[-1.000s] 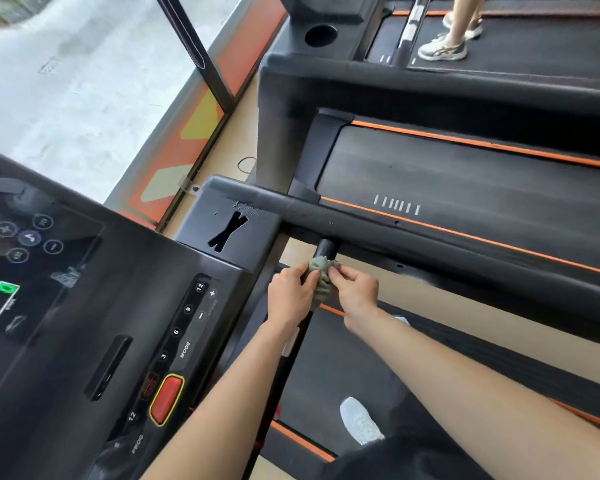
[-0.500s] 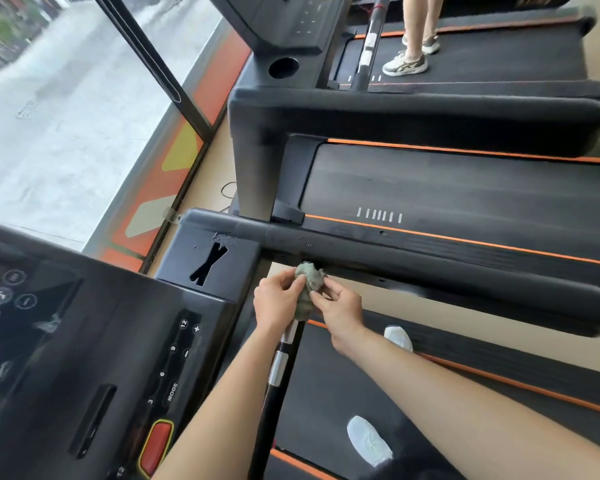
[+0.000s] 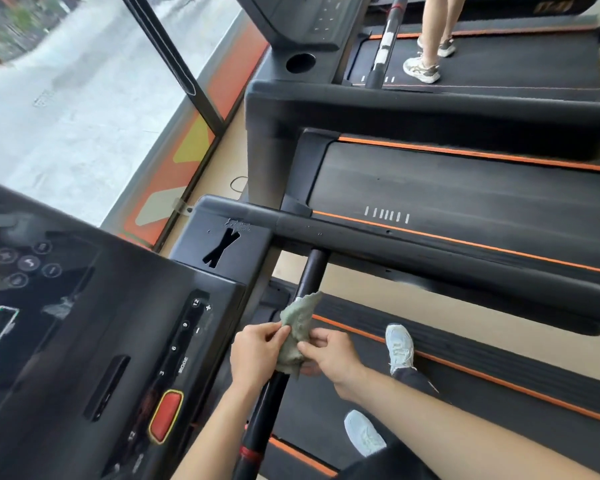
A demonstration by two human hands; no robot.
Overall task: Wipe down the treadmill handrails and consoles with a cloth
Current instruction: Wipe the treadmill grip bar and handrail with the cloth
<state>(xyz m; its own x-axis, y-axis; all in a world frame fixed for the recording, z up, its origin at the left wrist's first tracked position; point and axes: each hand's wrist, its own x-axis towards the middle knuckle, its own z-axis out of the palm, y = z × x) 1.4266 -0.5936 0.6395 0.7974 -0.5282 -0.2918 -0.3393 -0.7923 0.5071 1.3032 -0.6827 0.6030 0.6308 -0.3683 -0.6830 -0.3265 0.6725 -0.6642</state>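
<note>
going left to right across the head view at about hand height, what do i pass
console → red button → left hand → cloth → right hand → farther pale shoe

You count two hands, the left hand [image 3: 257,355] and the right hand [image 3: 333,358], and one cloth [image 3: 297,330]. There are three treadmill belts: the near belt [image 3: 312,407], the middle belt [image 3: 465,188] and the far belt [image 3: 516,64]. You see two consoles, the near console [image 3: 84,341] and the far console [image 3: 302,19], and two handrails, the near handrail [image 3: 312,268] and the far handrail [image 3: 390,26]. Shoes are four: your forward shoe [image 3: 399,346], your nearer shoe [image 3: 364,433], and another person's front shoe [image 3: 421,69] and back shoe [image 3: 445,46]. One red button [image 3: 165,415].
</note>
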